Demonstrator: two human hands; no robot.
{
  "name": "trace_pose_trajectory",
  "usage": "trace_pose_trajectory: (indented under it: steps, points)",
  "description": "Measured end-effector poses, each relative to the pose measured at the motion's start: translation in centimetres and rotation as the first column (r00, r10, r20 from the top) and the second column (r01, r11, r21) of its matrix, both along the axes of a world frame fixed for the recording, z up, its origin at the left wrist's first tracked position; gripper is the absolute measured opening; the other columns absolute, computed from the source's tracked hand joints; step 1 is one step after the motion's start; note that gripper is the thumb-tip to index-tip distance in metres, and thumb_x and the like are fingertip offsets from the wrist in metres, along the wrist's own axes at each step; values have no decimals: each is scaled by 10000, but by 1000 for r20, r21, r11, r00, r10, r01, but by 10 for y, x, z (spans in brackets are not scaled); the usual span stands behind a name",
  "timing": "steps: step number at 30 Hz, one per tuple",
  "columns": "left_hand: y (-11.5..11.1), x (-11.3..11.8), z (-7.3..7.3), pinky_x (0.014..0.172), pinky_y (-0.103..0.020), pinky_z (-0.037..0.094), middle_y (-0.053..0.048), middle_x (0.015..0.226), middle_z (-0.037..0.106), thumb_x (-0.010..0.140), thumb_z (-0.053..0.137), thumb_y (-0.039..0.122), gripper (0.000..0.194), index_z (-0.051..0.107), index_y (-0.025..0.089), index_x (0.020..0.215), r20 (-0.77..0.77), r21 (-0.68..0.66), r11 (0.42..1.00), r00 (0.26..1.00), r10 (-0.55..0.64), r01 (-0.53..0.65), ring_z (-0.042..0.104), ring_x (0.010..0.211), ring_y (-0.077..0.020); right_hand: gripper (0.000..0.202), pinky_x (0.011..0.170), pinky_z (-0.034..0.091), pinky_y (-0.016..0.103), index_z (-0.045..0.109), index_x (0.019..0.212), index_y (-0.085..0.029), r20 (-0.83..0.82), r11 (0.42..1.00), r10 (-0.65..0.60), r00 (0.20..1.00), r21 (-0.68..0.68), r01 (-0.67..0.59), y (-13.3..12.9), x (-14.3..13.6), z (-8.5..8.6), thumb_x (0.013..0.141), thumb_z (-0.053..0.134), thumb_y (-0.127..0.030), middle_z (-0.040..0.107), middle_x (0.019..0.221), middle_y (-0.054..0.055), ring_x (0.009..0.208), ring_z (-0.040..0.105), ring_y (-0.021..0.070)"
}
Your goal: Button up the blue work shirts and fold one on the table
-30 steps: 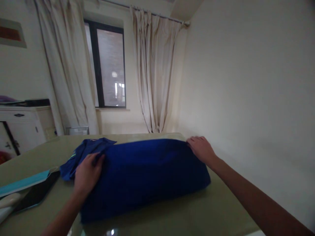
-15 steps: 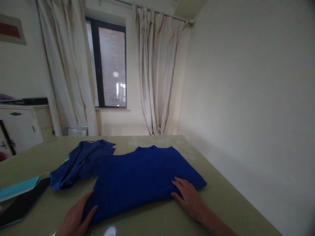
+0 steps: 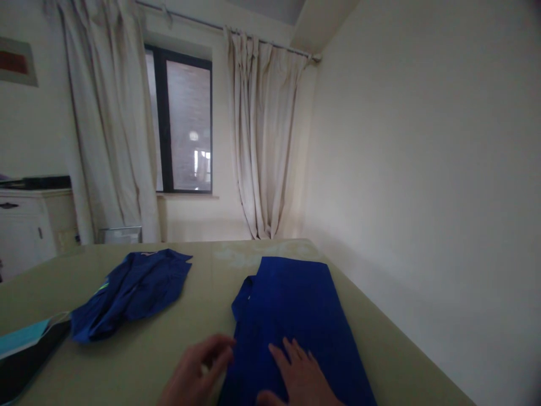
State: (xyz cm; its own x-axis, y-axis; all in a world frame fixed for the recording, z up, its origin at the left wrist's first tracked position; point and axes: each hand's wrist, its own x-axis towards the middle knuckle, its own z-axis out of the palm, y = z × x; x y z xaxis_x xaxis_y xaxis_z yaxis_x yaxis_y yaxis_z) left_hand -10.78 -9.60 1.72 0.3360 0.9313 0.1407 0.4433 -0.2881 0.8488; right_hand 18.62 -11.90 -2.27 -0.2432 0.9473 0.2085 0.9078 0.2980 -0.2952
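A folded blue shirt lies on the table in front of me, its collar showing at the left side. My right hand rests on the near part of the shirt, palm down with fingers spread. Beside the shirt's left edge is my left hand, fingers loosely curved and the thumb apart from them. I see nothing held in it. A second, crumpled dark blue garment with a small bright green stripe lies to the left, apart from both hands.
The greenish table runs back toward the window and curtains. A light blue face mask lies on a dark flat object at the left. The wall stands along the right, and a white cabinet at the back left.
The blue shirt has been folded over from the left, so it is narrower and lies farther right. My left hand moved right; my right hand moved slightly left and nearer me.
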Motion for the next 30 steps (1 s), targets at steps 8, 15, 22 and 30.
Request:
trace_pose_trajectory:
  steps: [8, 15, 22, 30]
  points:
    - [87, -79, -17, 1100, -641, 321, -185, 1510, 496, 920, 382, 382, 587, 496, 170, 1455, -388, 400, 589, 453, 803, -702, 365, 1435, -390, 691, 1184, 167, 699, 398, 1538, -432, -6, 991, 107, 994, -76, -107, 41, 36, 25, 923, 497, -732, 290, 1654, 78, 1511, 275, 392]
    - [78, -85, -13, 1112, -594, 306, -195, 1634, 290, 932, 403, 388, 656, 346, 180, 1552, -305, 643, 422, 292, 906, -639, 256, 1495, -405, 505, 1146, 338, 563, 585, 1438, -255, 152, 962, -240, 959, -99, 256, 119, 82, 56, 1024, 399, -477, 539, 1498, 159, 1389, 494, 349]
    - [93, -110, -8, 929, -473, 491, -233, 1303, 636, 955, 310, 309, 563, 541, 35, 1389, -599, 425, 691, 391, 699, -584, 652, 1107, -370, 514, 1194, 249, 567, 613, 1382, -221, 76, 890, -457, 886, 28, 456, 107, 60, 19, 1003, 432, -517, 474, 1558, 125, 1476, 366, 349]
    - [46, -30, 3, 828, -330, 544, -52, 969, 767, 811, 673, 470, 325, 774, 237, 1014, -164, 13, 999, 986, 42, -41, 710, 932, -267, 591, 1171, 380, 460, 419, 1524, -190, -392, 978, 1, 920, 194, 82, 101, -34, 26, 1006, 467, -470, 497, 1531, 135, 1422, 459, 275]
